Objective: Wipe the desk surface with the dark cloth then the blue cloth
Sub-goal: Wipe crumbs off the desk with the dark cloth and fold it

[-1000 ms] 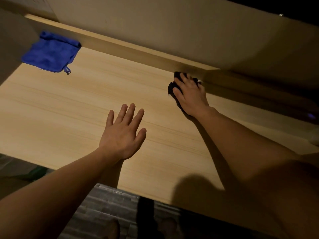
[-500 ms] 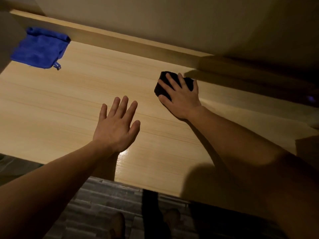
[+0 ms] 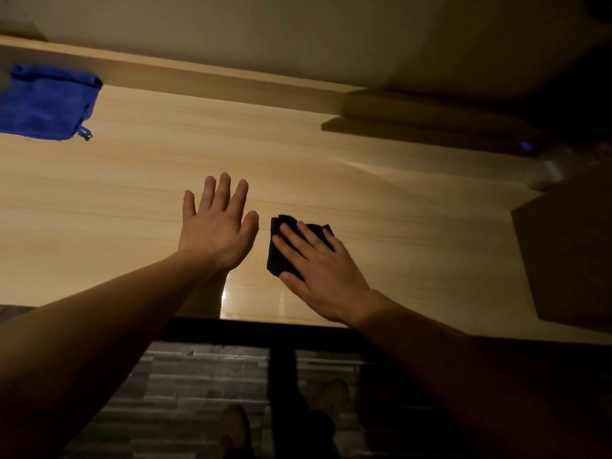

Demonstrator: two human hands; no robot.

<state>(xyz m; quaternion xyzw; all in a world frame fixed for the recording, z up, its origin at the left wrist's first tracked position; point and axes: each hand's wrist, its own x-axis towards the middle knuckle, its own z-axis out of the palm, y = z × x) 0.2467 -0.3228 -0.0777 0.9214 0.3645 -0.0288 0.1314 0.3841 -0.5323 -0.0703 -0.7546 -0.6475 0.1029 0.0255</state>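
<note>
A light wooden desk (image 3: 132,200) fills the view. My right hand (image 3: 318,276) lies flat with spread fingers on the folded dark cloth (image 3: 280,250), pressing it onto the desk near the front edge. Just left of it, my left hand (image 3: 217,226) rests flat on the bare wood, fingers apart, holding nothing. The blue cloth (image 3: 46,102) lies folded at the far left against the desk's raised back ledge, a small loop hanging from its corner.
A raised wooden ledge (image 3: 215,84) and wall run along the back. A dark box-like object (image 3: 569,253) stands at the right edge, with a small pale object (image 3: 543,175) behind it. Tiled floor and my feet show below the front edge.
My right hand has dragged the dark cloth from the back ledge toward the front edge, ending beside my left hand. The left hand stays flat on the desk.
</note>
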